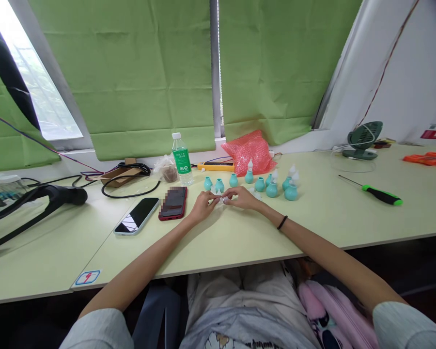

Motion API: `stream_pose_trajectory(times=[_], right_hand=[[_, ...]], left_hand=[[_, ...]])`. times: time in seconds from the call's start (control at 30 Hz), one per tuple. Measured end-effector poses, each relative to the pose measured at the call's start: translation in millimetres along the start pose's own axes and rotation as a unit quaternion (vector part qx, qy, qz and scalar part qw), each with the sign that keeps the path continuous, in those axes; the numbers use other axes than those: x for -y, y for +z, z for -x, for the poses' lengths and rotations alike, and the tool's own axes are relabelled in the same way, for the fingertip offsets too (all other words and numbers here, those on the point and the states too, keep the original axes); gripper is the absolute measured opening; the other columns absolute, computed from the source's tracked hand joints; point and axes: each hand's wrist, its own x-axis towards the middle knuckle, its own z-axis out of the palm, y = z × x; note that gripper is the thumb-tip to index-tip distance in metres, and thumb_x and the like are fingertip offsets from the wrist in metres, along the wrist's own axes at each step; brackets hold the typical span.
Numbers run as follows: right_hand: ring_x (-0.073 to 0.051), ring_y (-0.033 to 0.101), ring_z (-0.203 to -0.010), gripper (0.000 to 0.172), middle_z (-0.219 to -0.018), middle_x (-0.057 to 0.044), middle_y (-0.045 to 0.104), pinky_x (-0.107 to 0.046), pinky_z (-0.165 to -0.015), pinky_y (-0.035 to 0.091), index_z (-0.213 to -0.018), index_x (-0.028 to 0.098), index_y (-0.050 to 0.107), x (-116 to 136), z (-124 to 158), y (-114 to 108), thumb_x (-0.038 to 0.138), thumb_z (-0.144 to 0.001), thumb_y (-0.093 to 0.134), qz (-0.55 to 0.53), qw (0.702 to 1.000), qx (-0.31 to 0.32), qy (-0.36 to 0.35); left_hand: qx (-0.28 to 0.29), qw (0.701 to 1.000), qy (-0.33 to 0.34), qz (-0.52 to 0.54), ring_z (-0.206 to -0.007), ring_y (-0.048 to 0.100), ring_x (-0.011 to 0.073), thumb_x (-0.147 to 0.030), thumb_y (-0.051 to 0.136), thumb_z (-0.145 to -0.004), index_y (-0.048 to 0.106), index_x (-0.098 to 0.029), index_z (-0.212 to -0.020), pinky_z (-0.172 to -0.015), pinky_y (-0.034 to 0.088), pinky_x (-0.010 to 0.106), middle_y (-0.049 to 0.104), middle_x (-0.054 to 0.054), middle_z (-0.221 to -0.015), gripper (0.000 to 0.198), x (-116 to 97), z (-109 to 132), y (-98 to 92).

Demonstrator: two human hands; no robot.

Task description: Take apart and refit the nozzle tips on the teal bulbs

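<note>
My left hand point(204, 205) and my right hand point(242, 198) meet over the table, fingertips pinched close together. Between them is a small translucent white piece point(223, 199), too small to make out its kind. Just beyond my hands stand several small turquoise round pots with narrow necks, among them one pot point(259, 184) with an open mouth. Some carry white pointed tops, like the pot point(249, 177) at the back and another pot point(291, 192) on the right. A few loose white pieces lie beside my right hand, partly hidden by it.
Left of my hands lie a red-cased phone point(173, 203) and a white-edged phone point(137, 216). Behind are a water bottle point(182, 160), a red bubble-wrap bag point(250, 152) and a yellow device point(215, 166). Rightward sit a screwdriver point(381, 194) and a small green fan point(363, 139).
</note>
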Motion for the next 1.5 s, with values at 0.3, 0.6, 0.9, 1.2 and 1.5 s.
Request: stream_pose_trajectory(times=[0.3,0.6,0.9,1.2,1.5], right_hand=[[-0.012,0.054,-0.066,0.021,-0.075,-0.003,0.061,-0.023,-0.062,0.042,-0.08,0.016,0.061,5.1,1.5,-1.2,0.027,-0.063,0.055,-0.001,1.0,-0.001,0.0],[-0.012,0.055,-0.065,0.021,-0.075,-0.003,0.062,-0.024,-0.063,0.043,-0.08,0.016,0.061,-0.1,-0.2,1.2,0.028,-0.064,0.054,-0.001,1.0,-0.004,0.005],[-0.013,0.056,-0.065,0.022,-0.07,-0.003,0.063,-0.023,-0.06,0.042,-0.077,0.015,0.062,2.2,-0.5,1.9,0.032,-0.069,0.05,-0.008,1.0,-0.001,0.013],[-0.012,0.057,-0.063,0.022,-0.066,-0.003,0.063,-0.021,-0.061,0.042,-0.069,0.014,0.061,17.6,2.7,2.5,0.031,-0.071,0.047,-0.032,0.999,-0.001,0.004],[-0.013,0.056,-0.065,0.025,-0.069,-0.004,0.062,-0.022,-0.059,0.042,-0.073,0.015,0.063,20.6,5.4,7.5,0.034,-0.071,0.047,-0.008,0.999,-0.036,-0.005]], left_hand=[[-0.042,0.99,-0.063,0.123,-0.072,0.053,0.0122,-0.03,0.049,-0.07,0.062,-0.015,-0.077,-0.059,0.043,0.021,0.061,0.005,-0.081,0.021,-3.0,-0.7,-2.1],[-0.042,0.999,0.016,0.0,-0.074,0.05,0.0138,-0.021,0.049,-0.069,0.062,-0.018,-0.086,-0.063,0.042,0.025,0.058,0.005,-0.078,0.022,-7.0,1.9,-3.5],[-0.036,0.987,0.101,-0.117,-0.081,0.044,0.0194,-0.032,0.051,-0.068,0.058,-0.017,-0.092,-0.071,0.039,0.032,0.053,0.008,-0.082,0.029,-6.6,3.3,-4.9],[-0.026,0.983,0.127,-0.134,-0.082,0.044,0.0184,-0.027,0.049,-0.069,0.058,-0.015,-0.088,-0.07,0.04,0.03,0.054,0.008,-0.08,0.024,-4.9,1.0,-3.0],[-0.041,0.986,0.148,-0.066,-0.077,0.046,0.0174,-0.022,0.053,-0.064,0.061,-0.015,-0.081,-0.066,0.041,0.029,0.057,0.007,-0.075,0.02,-1.0,0.6,-2.9]])
